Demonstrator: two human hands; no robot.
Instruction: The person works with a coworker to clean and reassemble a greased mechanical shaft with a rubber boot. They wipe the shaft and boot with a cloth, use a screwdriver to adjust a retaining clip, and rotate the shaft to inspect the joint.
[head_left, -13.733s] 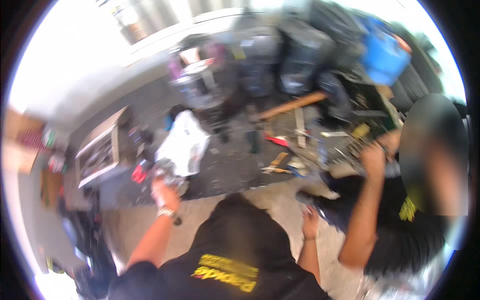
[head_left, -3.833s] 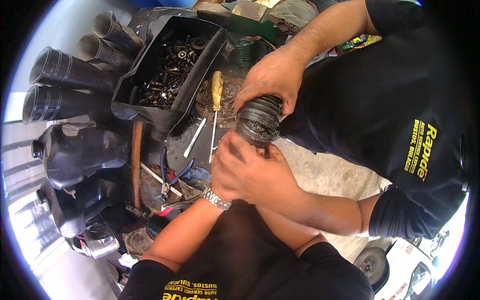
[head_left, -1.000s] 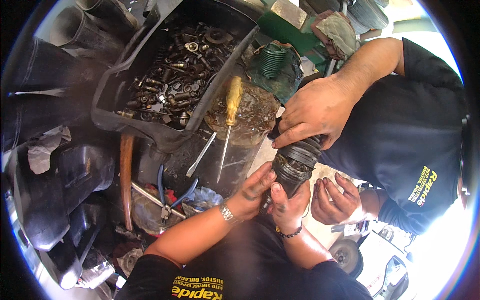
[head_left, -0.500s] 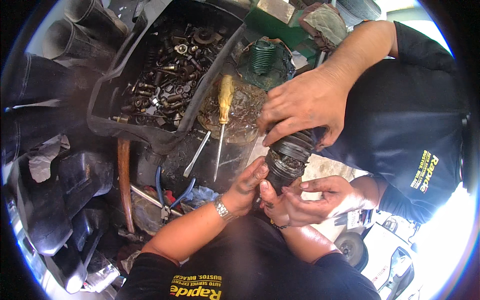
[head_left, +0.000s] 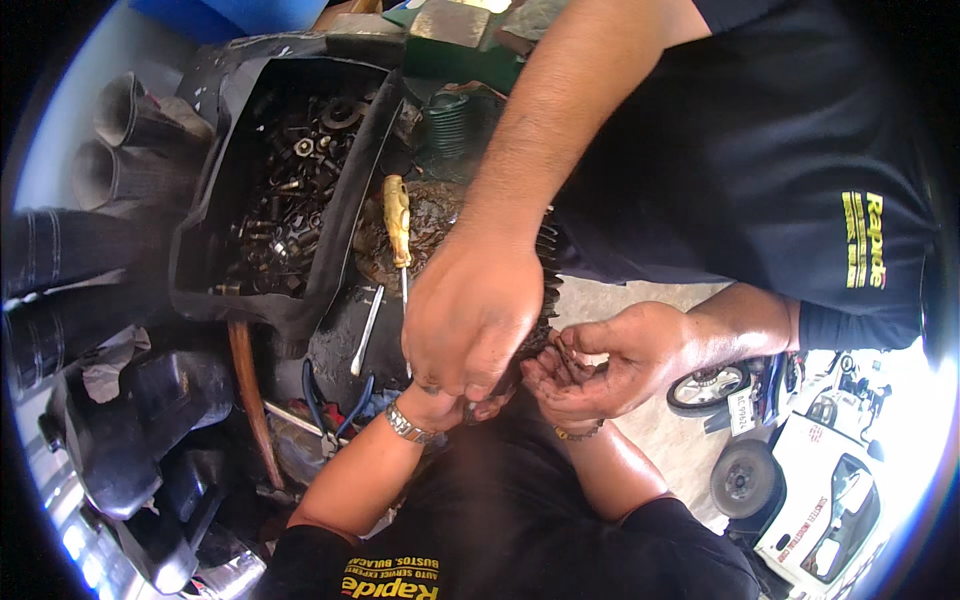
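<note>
My left hand [head_left: 445, 408], wearing a metal watch, is closed at the lower end of a black ribbed rubber boot [head_left: 546, 295], mostly under a co-worker's hand [head_left: 470, 300]. My right hand [head_left: 572, 425], with a bead bracelet, is largely hidden behind the co-worker's other hand [head_left: 615, 365], whose curled, greasy fingers reach to the boot. Just left of the hands lie a yellow-handled screwdriver [head_left: 398, 222], a slim metal tool [head_left: 366, 330] and blue-handled pliers [head_left: 360, 405] on the dark bench [head_left: 335, 355].
A black tray [head_left: 330, 300] of bolts sits behind a wooden-handled hammer [head_left: 247, 375]. Black tubes [head_left: 130, 250] and plastic housings [head_left: 150, 410] crowd the left. A green ribbed part [head_left: 447, 125] lies behind. The co-worker's dark shirt [head_left: 740, 160] fills upper right; a white vehicle [head_left: 810, 480] stands beyond.
The co-worker's upper hand has swung down and left, over my left hand and the boot, hiding much of both. Their other hand now covers more of my right hand.
</note>
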